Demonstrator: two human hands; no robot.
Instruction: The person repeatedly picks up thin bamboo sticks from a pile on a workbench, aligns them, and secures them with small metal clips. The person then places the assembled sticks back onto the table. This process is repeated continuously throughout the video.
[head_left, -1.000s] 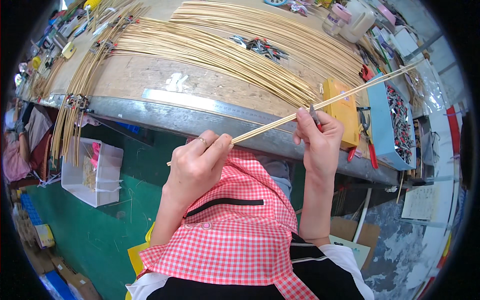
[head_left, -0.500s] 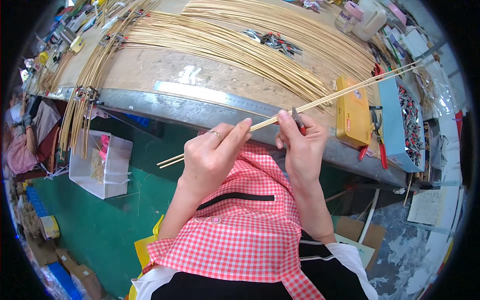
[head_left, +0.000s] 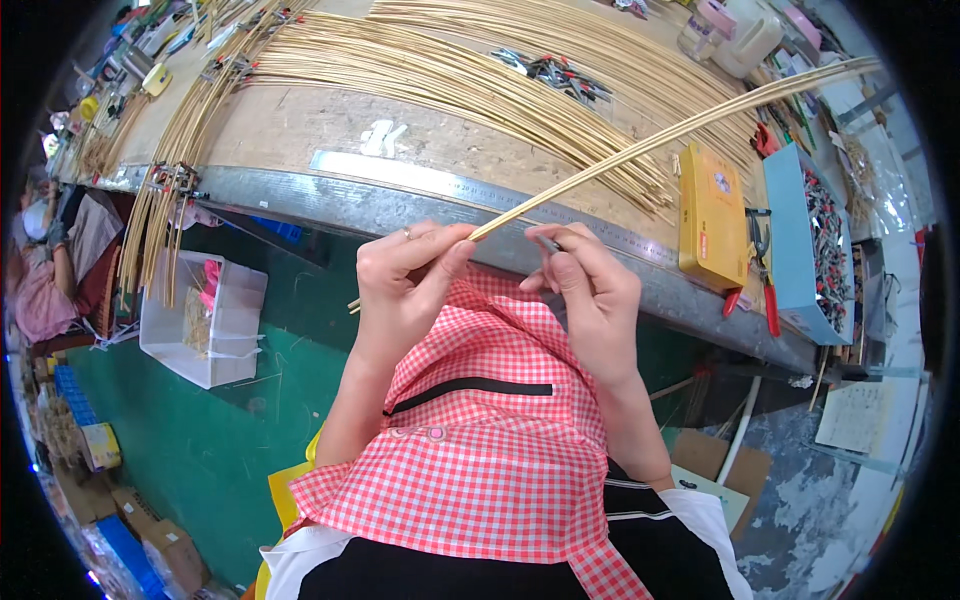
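My left hand (head_left: 408, 275) pinches a slim bundle of bamboo strips (head_left: 620, 158) between thumb and fingers. The strips slant up to the right across the bench, and their short ends poke out below the hand. Just right of the bundle, my right hand (head_left: 590, 275) is closed around a small clamp (head_left: 545, 243); only a grey tip of it shows, the rest lies behind the fingers. Its fingers are apart from the strips. Beneath both hands hangs a red checked apron (head_left: 480, 490).
A steel ruler (head_left: 400, 176) lies along the bench edge. Long bamboo strips (head_left: 450, 85) and a pile of clamps (head_left: 555, 77) cover the bench. At right are a yellow tin (head_left: 710, 225), red-handled pliers (head_left: 762, 270) and a blue box (head_left: 800, 240) of clamps. A white bin (head_left: 205, 345) stands on the floor.
My right hand has come off the strips and moved down and left, with the clamp now mostly hidden. The strips' far end has swung upward, and the left hand has turned.
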